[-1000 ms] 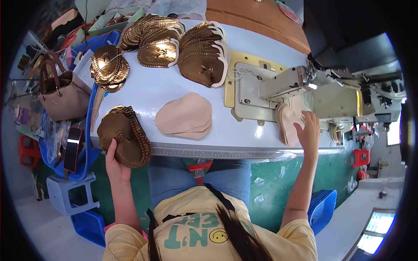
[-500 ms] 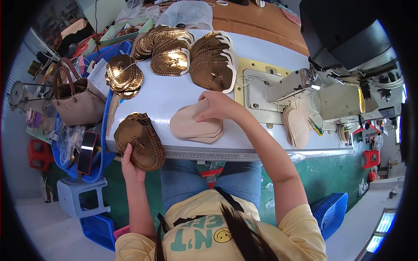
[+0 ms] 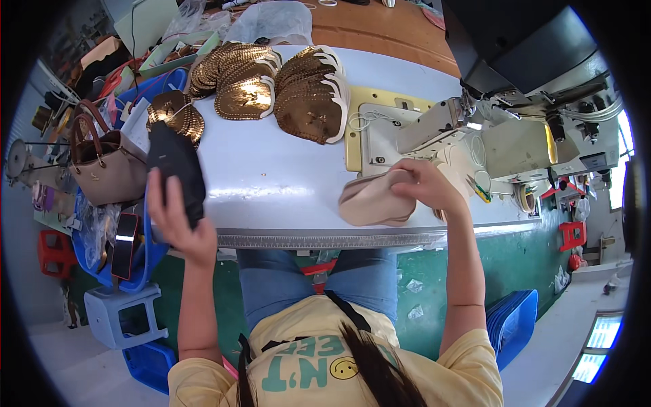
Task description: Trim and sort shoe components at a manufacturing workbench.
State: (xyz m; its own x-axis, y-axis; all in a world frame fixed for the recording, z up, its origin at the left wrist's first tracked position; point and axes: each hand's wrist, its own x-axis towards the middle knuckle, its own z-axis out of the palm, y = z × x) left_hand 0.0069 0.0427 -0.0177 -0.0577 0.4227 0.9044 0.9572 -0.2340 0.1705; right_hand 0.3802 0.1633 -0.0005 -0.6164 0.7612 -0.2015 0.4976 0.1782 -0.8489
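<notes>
My right hand (image 3: 430,186) grips a stack of beige, rounded flat pieces (image 3: 373,201) at its right end, by the table's front edge. More beige pieces (image 3: 453,164) stand behind that hand, partly covered by it. At the left edge of the table my left hand (image 3: 182,220) has its fingers against a stack of flat pieces (image 3: 178,163), held tilted with a plain black side showing. Motion blurs this stack a little, and my left thumb is hard to make out. Beyond it lies a pile of shiny bronze pieces (image 3: 178,112) with stitched rims.
Larger fanned rows of bronze pieces (image 3: 244,95) (image 3: 312,102) lie at the back of the white table (image 3: 271,169). A sewing machine (image 3: 434,125) stands on the right, with yellow-handled snips (image 3: 480,190) near it. A handbag (image 3: 108,166) and a phone (image 3: 125,245) are at the left.
The beige stack has moved right with my right hand, toward the sewing machine. My left hand has shifted up and left; its stack showed bronze before and shows black now. The whole view has shifted slightly.
</notes>
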